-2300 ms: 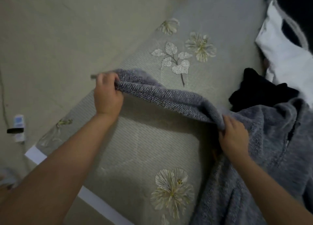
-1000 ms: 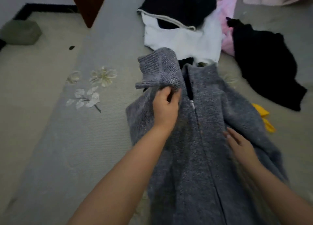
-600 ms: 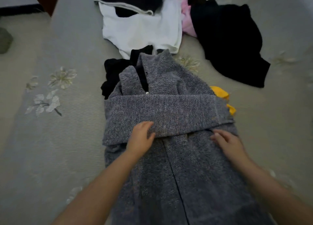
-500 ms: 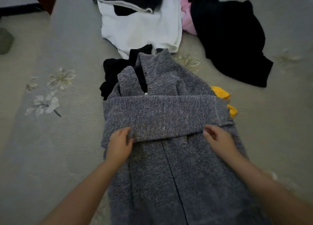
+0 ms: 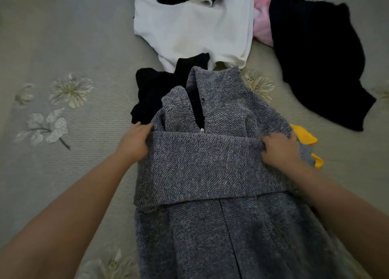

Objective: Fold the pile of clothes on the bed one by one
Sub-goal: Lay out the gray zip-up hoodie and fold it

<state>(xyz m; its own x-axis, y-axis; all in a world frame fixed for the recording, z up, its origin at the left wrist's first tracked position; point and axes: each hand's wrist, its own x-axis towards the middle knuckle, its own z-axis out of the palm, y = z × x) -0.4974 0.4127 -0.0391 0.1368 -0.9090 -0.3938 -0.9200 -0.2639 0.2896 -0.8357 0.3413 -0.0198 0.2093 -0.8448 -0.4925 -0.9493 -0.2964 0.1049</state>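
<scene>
Lying zip-up on the bed [image 5: 88, 173], the grey jacket [image 5: 210, 226] has its sleeve [image 5: 206, 169] folded across, left hand [image 5: 134, 142] flat-fingered at one end, right hand [image 5: 277, 148] pinching the other.

A grey bedspread [image 5: 90, 165] embroidered with pale flowers [image 5: 71, 90] covers the whole surface.
</scene>
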